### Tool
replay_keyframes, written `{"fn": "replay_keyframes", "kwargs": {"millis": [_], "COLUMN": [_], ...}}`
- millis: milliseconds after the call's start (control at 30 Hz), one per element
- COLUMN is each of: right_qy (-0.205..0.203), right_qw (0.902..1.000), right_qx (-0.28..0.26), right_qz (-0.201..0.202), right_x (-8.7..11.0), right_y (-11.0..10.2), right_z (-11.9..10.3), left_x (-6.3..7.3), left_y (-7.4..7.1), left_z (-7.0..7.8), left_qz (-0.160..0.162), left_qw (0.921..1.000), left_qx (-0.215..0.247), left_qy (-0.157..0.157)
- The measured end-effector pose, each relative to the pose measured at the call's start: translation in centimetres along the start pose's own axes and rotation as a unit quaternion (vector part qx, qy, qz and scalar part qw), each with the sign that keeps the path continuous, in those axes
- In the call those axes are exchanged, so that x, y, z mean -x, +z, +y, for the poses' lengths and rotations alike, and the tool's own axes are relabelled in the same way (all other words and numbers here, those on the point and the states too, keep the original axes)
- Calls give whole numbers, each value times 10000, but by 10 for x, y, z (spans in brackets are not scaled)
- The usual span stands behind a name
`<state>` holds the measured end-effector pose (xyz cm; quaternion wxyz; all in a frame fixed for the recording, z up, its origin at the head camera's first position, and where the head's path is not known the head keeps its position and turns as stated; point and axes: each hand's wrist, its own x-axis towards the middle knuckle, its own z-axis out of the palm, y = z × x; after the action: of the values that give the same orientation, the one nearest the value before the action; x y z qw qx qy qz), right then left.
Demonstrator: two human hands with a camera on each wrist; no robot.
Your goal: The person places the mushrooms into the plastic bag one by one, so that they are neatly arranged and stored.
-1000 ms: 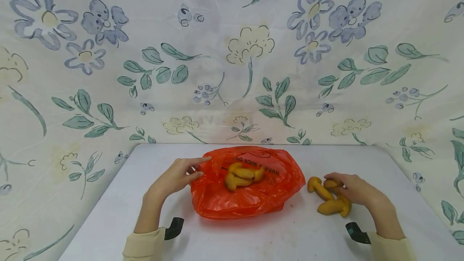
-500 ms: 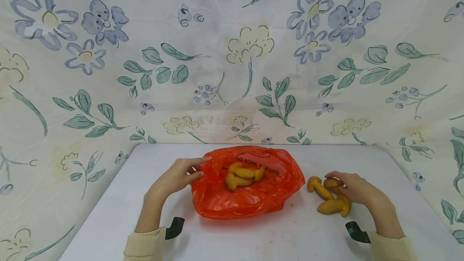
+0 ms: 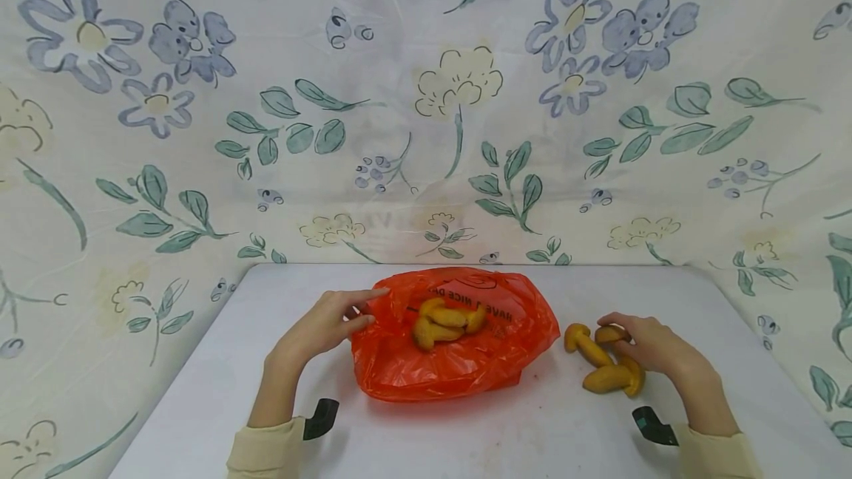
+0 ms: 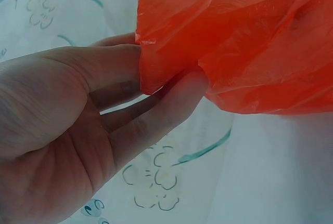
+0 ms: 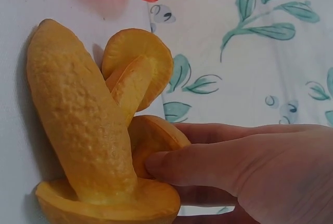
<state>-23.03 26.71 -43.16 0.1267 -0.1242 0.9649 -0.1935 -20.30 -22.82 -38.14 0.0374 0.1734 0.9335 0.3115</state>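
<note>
From my screen, the landmark is the red bag (image 3: 433, 379), spread on the white worktop (image 3: 426, 449), its mouth gaping, with a cluster of yellow mushrooms (image 3: 452, 317) lying inside. At the bag's left edge, the left hand (image 3: 329, 322) pinches the rim between thumb and fingers; the wrist view shows the film lying over the fingertips, so I cannot see all of them.

To the right of the bag, the right hand (image 3: 648, 346) grips one mushroom, the held mushroom (image 3: 609, 334), with its thumb against the cap. I cannot tell whether that one is lifted or resting. Two more sit close by: the slim mushroom (image 3: 589, 350) just beside the bag's right edge, and the thick mushroom (image 3: 604, 380) a little farther from the bag, on the person's side.

I judge the mushrooms light and firm; their smooth caps could be a bit slippery, while the thick one's pitted stem should give better friction. I'd take hold across the cap rim or around the stem near the cap. The bag looks thin, limp and crinkly, easy to drag or tear, so I'd favour a gentle pinch on its rim.
</note>
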Motion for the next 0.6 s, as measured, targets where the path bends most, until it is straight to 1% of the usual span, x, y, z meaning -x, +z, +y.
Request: {"fn": "replay_keyframes", "kwargs": {"millis": [267,600], "right_qy": [-21,-111], "right_qw": [10000,9996], "right_qx": [49,154], "right_qz": [-11,186], "right_x": [3,6], "right_y": [-2,-8], "right_z": [-3,-1], "left_x": [-1,0], "left_y": [0,0], "left_z": [-1,-2], "left_qz": [-28,24], "left_qw": [10000,10000], "left_qx": [5,-58], "left_qy": [-7,-39]}}
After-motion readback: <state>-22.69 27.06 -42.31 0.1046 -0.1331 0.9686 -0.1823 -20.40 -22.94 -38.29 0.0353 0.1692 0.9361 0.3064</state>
